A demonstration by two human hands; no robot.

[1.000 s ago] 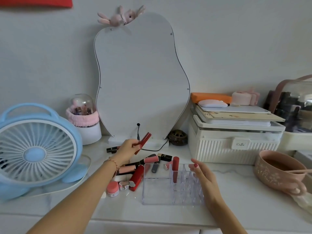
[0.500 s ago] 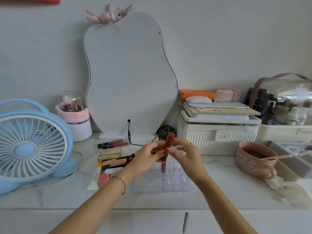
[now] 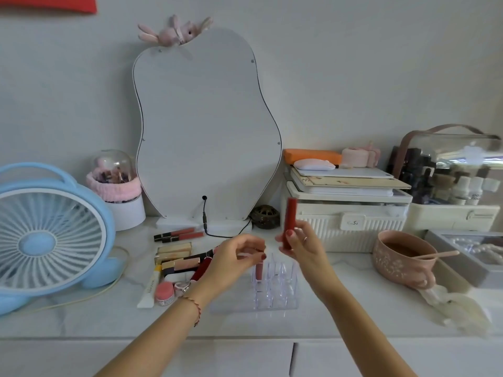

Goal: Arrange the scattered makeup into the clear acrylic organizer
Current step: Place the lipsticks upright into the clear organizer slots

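Right hand (image 3: 300,244) grips a red lip-gloss tube (image 3: 289,223) upright above the clear acrylic organizer (image 3: 268,291), which stands near the bench's (image 3: 353,303) front edge. Left hand (image 3: 236,257) pinches a pink tube (image 3: 259,270) standing in a rear-left slot. Loose makeup (image 3: 179,263) lies just left.

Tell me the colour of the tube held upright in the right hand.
Dark red, seen in the head view: the tube in the right hand.
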